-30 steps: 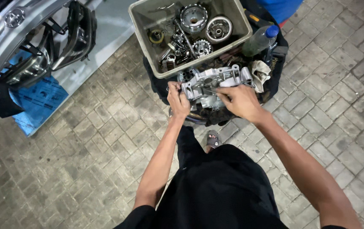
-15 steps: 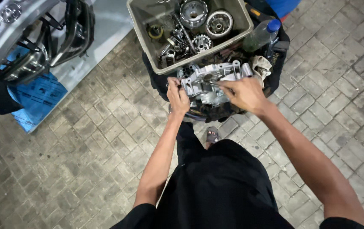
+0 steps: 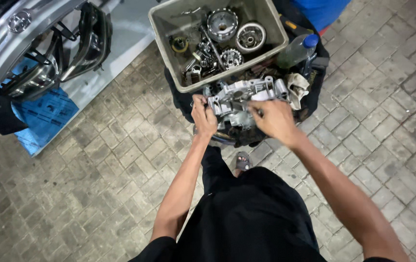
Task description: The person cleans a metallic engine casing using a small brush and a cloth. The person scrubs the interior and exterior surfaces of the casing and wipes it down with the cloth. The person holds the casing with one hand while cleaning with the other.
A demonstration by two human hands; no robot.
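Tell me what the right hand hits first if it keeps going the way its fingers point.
The right hand points up-left, already at the grey engine casing; it would likely meet that first.

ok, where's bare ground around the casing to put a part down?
Bare paving lies left of the left hand, between the grey bin and the blue sheet. More paving lies right of the right hand. Crowded: the bin is full of gears, and the metal casing is hemmed in by a rag and a bottle.
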